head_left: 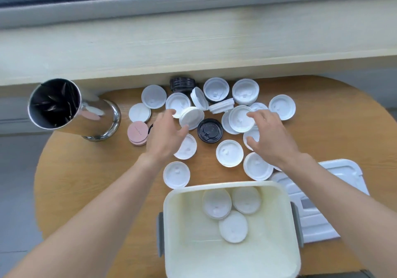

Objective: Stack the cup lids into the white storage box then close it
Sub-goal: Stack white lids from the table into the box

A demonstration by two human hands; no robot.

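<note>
- The white storage box (232,234) sits nearest, open, at the near edge of the round wooden tabletop (86,181), with grey latches on its left and right sides.
- Three white cup lids (233,226) lie on the box floor toward its far side, overlapping one another.
- The box's white cover (335,202) lies flat on the tabletop just to the right of the box, partly hidden by the right forearm.
- The left hand (165,136) reaches over the loose lids; its grip is spread open, with fingertips and thumb at the edge of a tilted white lid (191,117), which looks like a small stack, though motion blur makes it hard to say whether the fingers have closed on it.
- The right hand (270,138) is also open, fingers bent loosely and touching the rim of another white lid (240,118) that rests on lids beneath it.
- A single black lid (210,130) lies between the two hands.
- More white lids are scattered from the box's far rim to the far edge of the tabletop, some upside down, one standing on edge.
- A stack of black lids (182,83) stands at the far edge.
- Pink discs (138,132) are piled left of the left hand.
- A shiny metal cylinder (73,110) with dark items inside stands at far left.
</note>
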